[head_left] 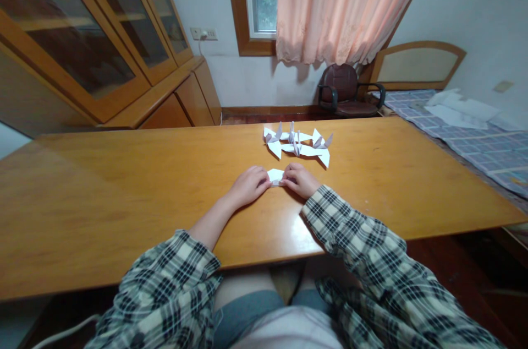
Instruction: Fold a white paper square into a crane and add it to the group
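Between my two hands a small piece of folded white paper [275, 176] lies low over the tabletop. My left hand [252, 184] grips its left end, fingers bent and pressed together. On the opposite end, my right hand [301, 179] pinches the paper between thumb and fingers. The fingers cover both ends of the sheet, so its full outline is hidden. Just beyond my hands stands a cluster of several folded white paper cranes [297, 145], wings spread and close against each other.
The wooden table [124, 184] stretches wide to both sides. A glass-fronted cabinet [111, 101] stands at the left. Behind the table are a dark red armchair [344, 87] and a pink curtain [334, 7]. A bed [457, 134] with a checked cover is at the right.
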A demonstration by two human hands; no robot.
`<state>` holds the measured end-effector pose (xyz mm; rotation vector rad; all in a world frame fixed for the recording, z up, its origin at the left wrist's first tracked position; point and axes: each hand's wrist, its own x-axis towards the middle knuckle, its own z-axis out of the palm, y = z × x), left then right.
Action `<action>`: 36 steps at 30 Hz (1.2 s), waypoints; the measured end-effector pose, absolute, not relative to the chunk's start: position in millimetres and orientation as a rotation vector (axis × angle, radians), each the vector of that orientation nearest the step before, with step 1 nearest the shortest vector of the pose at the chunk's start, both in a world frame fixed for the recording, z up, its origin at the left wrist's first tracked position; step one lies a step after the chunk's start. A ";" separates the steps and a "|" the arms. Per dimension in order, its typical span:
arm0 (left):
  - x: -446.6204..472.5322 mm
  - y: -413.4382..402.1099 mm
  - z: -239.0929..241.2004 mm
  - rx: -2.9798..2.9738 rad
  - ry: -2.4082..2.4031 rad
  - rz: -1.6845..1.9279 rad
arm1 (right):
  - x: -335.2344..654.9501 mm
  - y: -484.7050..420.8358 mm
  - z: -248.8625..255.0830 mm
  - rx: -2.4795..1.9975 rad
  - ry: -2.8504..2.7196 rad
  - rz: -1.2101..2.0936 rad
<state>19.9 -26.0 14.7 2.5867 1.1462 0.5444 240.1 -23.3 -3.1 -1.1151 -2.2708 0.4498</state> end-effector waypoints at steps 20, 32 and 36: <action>29.5 -24.8 1.5 2.544 1.190 0.696 | 234.1 -24.8 -5.8 -1.367 -2.265 0.373; 34.9 -27.3 2.0 2.552 1.252 0.660 | 230.2 -29.1 -2.2 -1.424 -2.262 0.344; 36.5 -28.7 3.5 2.515 1.275 0.660 | 228.9 -31.2 0.3 -1.464 -2.259 0.312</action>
